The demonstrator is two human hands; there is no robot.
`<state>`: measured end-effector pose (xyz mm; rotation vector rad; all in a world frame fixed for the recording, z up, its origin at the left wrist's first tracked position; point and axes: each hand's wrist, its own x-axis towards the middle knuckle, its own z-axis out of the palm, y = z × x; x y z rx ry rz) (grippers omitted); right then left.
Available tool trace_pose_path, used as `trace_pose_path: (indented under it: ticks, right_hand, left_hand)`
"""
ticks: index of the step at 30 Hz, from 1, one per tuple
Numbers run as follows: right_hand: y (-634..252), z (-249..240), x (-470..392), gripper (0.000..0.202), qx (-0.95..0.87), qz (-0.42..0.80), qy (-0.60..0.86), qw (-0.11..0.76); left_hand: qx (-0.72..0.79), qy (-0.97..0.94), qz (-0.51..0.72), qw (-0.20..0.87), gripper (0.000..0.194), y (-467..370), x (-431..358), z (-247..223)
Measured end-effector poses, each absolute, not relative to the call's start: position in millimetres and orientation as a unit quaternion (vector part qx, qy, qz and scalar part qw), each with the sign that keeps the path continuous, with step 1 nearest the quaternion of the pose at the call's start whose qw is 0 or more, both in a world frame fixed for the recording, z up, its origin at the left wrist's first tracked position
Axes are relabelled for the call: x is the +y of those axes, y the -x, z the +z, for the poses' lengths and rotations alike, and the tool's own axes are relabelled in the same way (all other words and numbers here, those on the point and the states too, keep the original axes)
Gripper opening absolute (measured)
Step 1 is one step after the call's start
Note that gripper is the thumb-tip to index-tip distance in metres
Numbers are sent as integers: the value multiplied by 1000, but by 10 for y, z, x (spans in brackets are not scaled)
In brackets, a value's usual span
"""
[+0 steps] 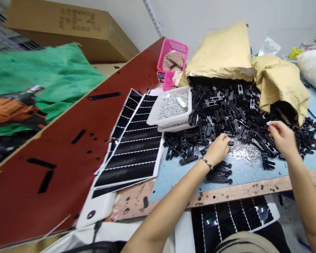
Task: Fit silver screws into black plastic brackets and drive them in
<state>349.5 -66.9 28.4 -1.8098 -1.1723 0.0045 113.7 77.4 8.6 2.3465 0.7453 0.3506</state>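
My left hand (pixel 218 149), with a beaded bracelet on the wrist, is closed at the left edge of a heap of small silvery parts (pixel 244 152); its fingertips are pinched, and what they hold is too small to name. My right hand (pixel 282 137) is raised over the right side of the black plastic parts (pixel 226 112), thumb and finger together at a tiny pale thing I cannot make out. Several black parts (pixel 219 175) lie side by side just below my left hand, near the table's front edge.
A white tub (pixel 153 115) of silvery pins stands left of the black pile. Two yellow sacks (pixel 221 52) spill black parts. Sheets with black strips (pixel 137 151) lie at left beside a red-brown board (pixel 68 151). A pink basket (pixel 185 52) stands behind; an orange tool (pixel 10 110) is far left.
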Motion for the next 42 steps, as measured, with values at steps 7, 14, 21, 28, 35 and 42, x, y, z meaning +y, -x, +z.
trace_pose_path:
  ticks: [7,14,21,28,35,42]
  right_hand:
    - [-3844,85,-136,23,-414,-8,897,152]
    - [-4009,84,43,16,-422,53,890,163]
    - [-3557,253,-273,26,-472,69,804,355]
    - [-2677,345,-429,12,-573,197,575,550]
    - [-2625,540,-508,15,-691,152,571,418]
    - [-2514,423,-502,14,-699,128,556,431]
  left_hand:
    - [345,-825,135,427,17,-985,740,218]
    - [331,-791,155,491,16,-979,661,303]
    - [318,-768,144,537,27,-1059,633,302]
    - [240,-825,180,479,26,-1070,501,425]
    - [234,-880,157,382,25,-944,477,353]
    - [221,-913,127,318,25,-850,498,427]
